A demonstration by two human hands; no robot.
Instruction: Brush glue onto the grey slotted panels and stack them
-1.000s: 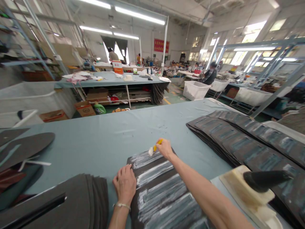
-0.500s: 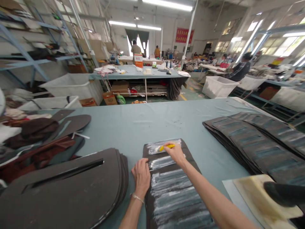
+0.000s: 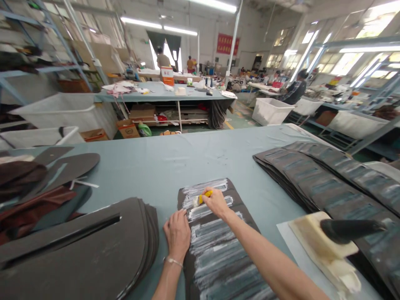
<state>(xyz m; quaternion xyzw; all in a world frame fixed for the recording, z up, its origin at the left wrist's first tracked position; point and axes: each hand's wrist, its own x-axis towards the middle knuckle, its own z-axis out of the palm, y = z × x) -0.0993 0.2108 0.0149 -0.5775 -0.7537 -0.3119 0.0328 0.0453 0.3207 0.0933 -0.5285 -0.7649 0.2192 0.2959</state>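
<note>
My right hand (image 3: 215,202) is closed on a small brush with a yellow handle (image 3: 206,195). Its pale bristles (image 3: 196,201) touch a dark grey panel (image 3: 215,221) lying lengthwise in front of me. White, wet-looking streaks run across that panel in several bands, around slot-like cutouts. My left hand (image 3: 178,231) rests with fingers stretched on the panel's left edge, just below the brush. To the left lies a stack of dark rounded panels (image 3: 93,246), the top one with a long slot. Another stack of streaked dark panels (image 3: 300,175) fans out at the right.
A cream, crusted block-shaped thing (image 3: 312,237) with a black cylindrical part (image 3: 350,230) sits at the lower right on a pale sheet. Dark and brown material (image 3: 37,200) is heaped at far left. Beyond the blue-grey table (image 3: 150,154) stand white bins (image 3: 271,111) and another table.
The brush in my right hand has moved left and slightly toward me, to the panel's left side. My left hand still rests on the edge. The whole view has shifted to the right.
</note>
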